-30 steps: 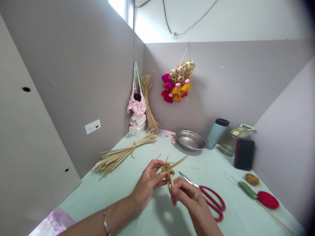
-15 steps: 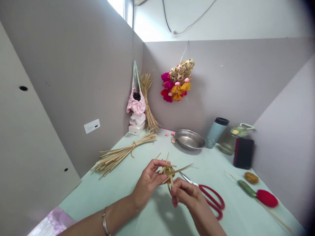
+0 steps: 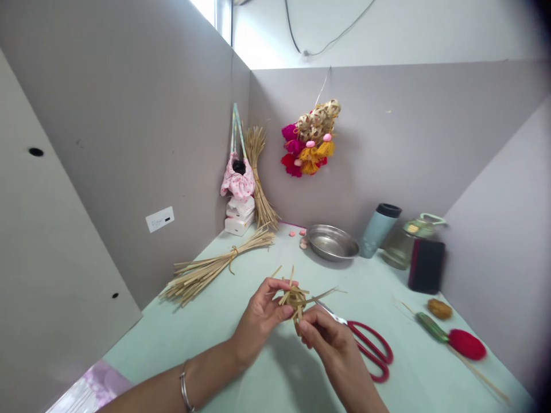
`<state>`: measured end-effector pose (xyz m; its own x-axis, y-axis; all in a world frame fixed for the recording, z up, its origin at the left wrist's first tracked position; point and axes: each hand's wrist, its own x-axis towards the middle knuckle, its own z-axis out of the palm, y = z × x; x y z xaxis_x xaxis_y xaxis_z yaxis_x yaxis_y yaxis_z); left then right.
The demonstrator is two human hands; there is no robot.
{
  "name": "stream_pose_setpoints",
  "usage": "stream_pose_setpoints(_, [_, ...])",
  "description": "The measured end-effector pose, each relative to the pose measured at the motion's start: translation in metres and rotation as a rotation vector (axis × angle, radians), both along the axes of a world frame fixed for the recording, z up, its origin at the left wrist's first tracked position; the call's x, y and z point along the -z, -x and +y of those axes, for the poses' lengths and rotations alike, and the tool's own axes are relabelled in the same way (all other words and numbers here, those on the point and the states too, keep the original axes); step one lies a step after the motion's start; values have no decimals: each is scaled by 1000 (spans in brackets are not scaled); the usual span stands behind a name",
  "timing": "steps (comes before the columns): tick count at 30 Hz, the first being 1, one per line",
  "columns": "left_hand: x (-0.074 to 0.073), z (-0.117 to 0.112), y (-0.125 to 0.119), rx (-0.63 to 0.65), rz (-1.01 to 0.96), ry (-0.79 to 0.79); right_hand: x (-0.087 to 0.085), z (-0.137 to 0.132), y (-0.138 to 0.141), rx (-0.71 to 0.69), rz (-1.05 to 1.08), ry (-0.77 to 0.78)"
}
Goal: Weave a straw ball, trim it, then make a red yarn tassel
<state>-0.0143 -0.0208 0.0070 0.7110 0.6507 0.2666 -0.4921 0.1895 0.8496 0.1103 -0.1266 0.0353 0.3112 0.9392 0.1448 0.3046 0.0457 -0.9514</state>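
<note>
Both hands meet over the pale green table [image 3: 241, 298] around a small woven straw ball [image 3: 296, 298] with loose strip ends sticking out. My left hand [image 3: 260, 318] grips the ball from the left with thumb and fingers closed on it. My right hand [image 3: 329, 343] pinches a straw strip at the ball's lower right. Red-handled scissors [image 3: 369, 351] lie on the table just right of my right hand.
A tied straw bundle [image 3: 215, 267] lies at the left; another leans in the corner beside a pink bag [image 3: 236, 180]. A steel bowl [image 3: 332, 243], tumbler [image 3: 379, 229], glass jar [image 3: 407, 241], black box [image 3: 426, 265] and red tassel [image 3: 467, 344] sit right. Grey partition walls enclose the desk.
The long strip that stuck out to the upper right has been drawn in shorter and lower. My right hand has shifted slightly up toward the ball. My left hand keeps its grip.
</note>
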Motion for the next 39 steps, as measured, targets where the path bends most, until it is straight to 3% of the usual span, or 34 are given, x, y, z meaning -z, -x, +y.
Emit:
stream_pose_setpoints(6, [0, 0, -1, -3, 28, -1, 2, 0, 2, 48, -77, -36])
stream_pose_setpoints(14, [-5, -2, 2, 4, 21, 5, -10, -2, -2, -40, -182, -10])
stream_pose_setpoints(20, [-3, -2, -1, 48, -45, 12, -4, -1, -6, -9, -99, 56])
stream_pose_setpoints(29, [-6, -2, 1, 14, -33, 68, -4, -1, -1, -34, -65, 47])
stream_pose_setpoints(34, [-7, -1, 2, 21, -12, 13, 1, 1, 1, 76, -41, 69])
stream_pose_setpoints(39, [-9, 1, 5, 23, 21, 13, -4, 0, -11, 15, -93, 40])
